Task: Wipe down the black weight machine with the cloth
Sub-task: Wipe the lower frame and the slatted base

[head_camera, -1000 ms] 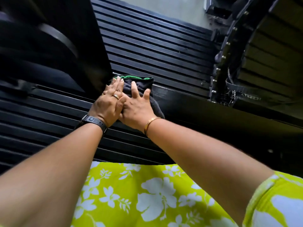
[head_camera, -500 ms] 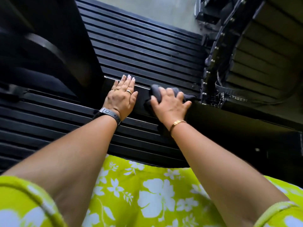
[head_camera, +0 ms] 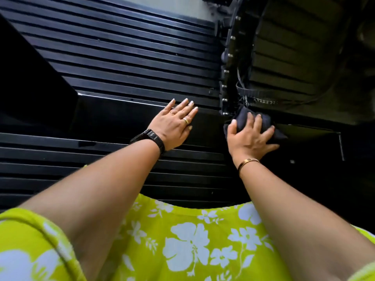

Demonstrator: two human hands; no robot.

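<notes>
A glossy flat ledge (head_camera: pixel 121 116) of the black weight machine (head_camera: pixel 304 142) runs between stacks of ribbed black plates (head_camera: pixel 132 57). On it the left hand (head_camera: pixel 172 126) lies flat, fingers straight. Further right, by the bolted upright (head_camera: pixel 225 78), a bunched dark cloth (head_camera: pixel 243 117) sits gripped by the right hand (head_camera: pixel 249 138).

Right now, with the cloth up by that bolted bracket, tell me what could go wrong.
1. The cloth gripped by the right hand sits right beside the bolts and a loose cable; it may snag there.
2. Its fingers could scrape on that hardware.
3. The left hand rests flat on the glossy bar and may leave prints.
</notes>
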